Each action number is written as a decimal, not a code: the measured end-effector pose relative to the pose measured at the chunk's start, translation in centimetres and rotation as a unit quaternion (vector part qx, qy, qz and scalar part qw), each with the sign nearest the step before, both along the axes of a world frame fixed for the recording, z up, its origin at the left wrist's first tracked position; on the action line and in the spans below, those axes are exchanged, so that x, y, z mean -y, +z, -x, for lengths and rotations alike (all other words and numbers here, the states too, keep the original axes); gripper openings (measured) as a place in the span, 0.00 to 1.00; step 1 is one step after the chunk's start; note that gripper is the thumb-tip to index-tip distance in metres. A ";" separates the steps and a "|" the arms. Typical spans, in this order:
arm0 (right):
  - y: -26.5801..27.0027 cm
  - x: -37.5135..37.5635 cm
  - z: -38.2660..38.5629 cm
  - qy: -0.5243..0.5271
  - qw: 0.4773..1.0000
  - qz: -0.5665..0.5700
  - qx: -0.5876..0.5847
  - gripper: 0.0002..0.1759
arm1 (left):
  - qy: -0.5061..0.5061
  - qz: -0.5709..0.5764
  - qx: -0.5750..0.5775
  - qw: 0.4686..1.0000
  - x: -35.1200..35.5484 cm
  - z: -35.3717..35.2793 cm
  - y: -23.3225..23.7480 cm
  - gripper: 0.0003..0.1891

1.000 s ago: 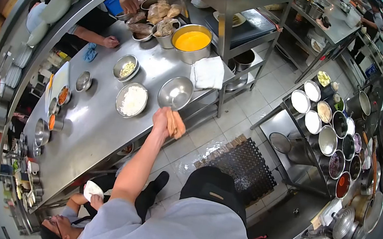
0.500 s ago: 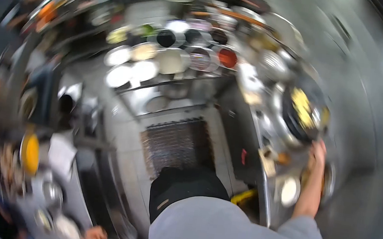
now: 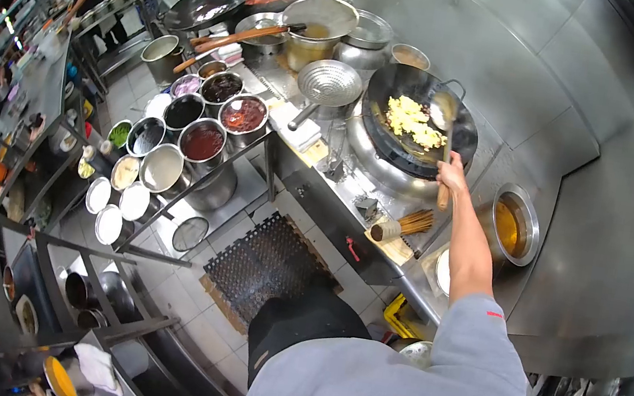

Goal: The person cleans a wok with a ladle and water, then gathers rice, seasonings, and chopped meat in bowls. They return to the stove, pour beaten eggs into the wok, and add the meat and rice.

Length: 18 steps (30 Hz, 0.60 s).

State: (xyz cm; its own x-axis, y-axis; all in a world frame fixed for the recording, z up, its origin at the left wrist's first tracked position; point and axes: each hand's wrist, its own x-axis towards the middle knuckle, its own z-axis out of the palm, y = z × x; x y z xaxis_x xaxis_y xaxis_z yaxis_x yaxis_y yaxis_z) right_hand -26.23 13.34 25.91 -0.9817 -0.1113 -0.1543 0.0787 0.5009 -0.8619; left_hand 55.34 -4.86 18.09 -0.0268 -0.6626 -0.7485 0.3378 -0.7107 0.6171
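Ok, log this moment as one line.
right hand: gripping ladle by its handle | ladle bowl: inside wok, beside scrambled egg | left hand: not in view

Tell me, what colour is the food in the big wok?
Pale yellow food against the dark wok; the head view, the only one, shows it clearly.

Dark matt round metal wok (image 3: 420, 157), long ladle (image 3: 448, 139) with smooth wooden handle inside it, shiny perforated steel strainer (image 3: 329, 82) left of the wok, brushed steel wall (image 3: 529, 74) behind it
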 end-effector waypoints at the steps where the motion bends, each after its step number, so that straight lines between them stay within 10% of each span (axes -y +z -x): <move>1: 0.2 0.5 0.1 0.029 0.994 0.084 0.062 0.27 | -0.008 0.000 -0.001 1.000 0.5 0.8 0.1 0.30; 9: 4.2 -2.6 -5.0 0.076 0.945 0.200 0.247 0.31 | -0.028 -0.027 0.000 0.999 0.1 6.0 1.5 0.28; 13: 5.0 -3.2 -4.8 0.094 0.989 0.036 0.109 0.34 | -0.031 -0.046 -0.004 0.998 -1.2 8.1 2.3 0.27; 18: 4.7 -4.1 -3.5 0.081 0.948 0.202 0.233 0.33 | -0.039 -0.058 -0.001 0.998 -1.5 10.1 3.9 0.26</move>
State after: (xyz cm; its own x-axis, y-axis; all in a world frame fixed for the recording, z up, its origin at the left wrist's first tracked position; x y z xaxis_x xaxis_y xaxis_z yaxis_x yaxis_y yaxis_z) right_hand -22.74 17.43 30.61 -0.7821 -0.3975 -0.4799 0.4485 0.1756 -0.8764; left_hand 45.25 -3.33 22.02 -0.0764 -0.5667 -0.8203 0.2797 -0.8019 0.5280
